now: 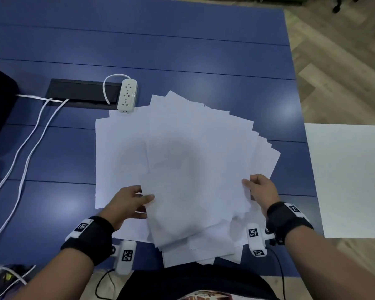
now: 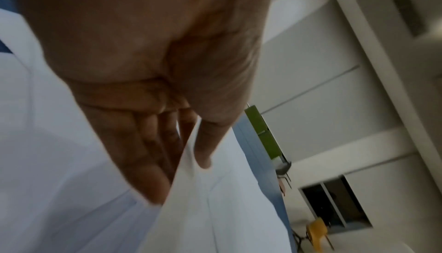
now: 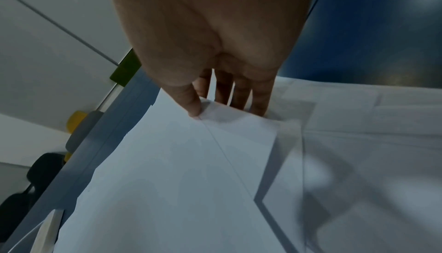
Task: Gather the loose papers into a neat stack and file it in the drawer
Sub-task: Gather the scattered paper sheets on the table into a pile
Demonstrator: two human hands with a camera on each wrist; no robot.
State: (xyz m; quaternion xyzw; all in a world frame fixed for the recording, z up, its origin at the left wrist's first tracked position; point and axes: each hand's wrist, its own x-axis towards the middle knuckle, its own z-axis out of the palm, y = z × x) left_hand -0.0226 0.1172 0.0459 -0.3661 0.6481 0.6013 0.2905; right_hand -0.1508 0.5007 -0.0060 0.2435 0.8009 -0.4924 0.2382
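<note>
— Both hands, what do they hold?
— Left hand (image 1: pixel 131 202) and right hand (image 1: pixel 261 189) each pinch the fanned papers (image 1: pixel 193 165), thumb on top, over the blue table (image 1: pixel 182 50).

Head view: high over the near edge of the blue table (image 1: pixel 182 50), facing down and forward; both forearms enter from the near side, floor at far right.

Left wrist view: very close behind the left hand (image 2: pixel 148 52), looking along the fingers (image 2: pixel 143 143) toward the far wall.

Right wrist view: same closeness behind the right hand (image 3: pixel 215 30).

All three share the fanned papers (image 1: pixel 193 159) and the table.
</note>
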